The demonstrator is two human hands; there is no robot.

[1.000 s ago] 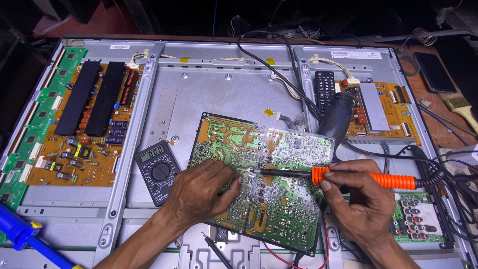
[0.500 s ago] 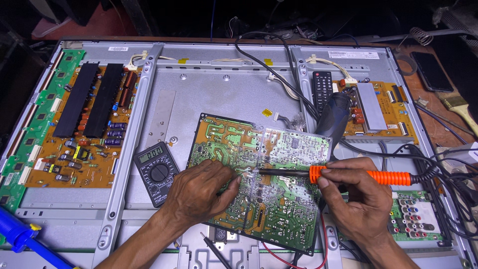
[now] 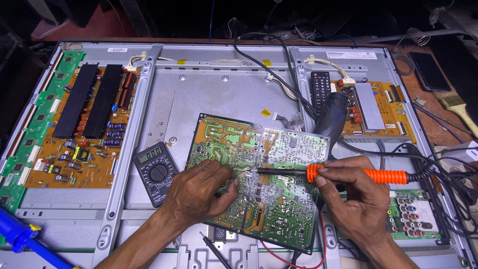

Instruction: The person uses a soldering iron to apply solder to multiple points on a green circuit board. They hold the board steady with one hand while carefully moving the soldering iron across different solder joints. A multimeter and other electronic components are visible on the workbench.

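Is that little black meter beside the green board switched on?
On: the black multimeter shows digits on its pale display, lying face up beside the green circuit board.

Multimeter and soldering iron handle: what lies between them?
In the head view, the left hand lies between the multimeter and the orange soldering iron, resting on the green circuit board.

left hand: bare, no glove or ring seen | right hand: bare | forearms: uncovered, entering from 6 o'clock
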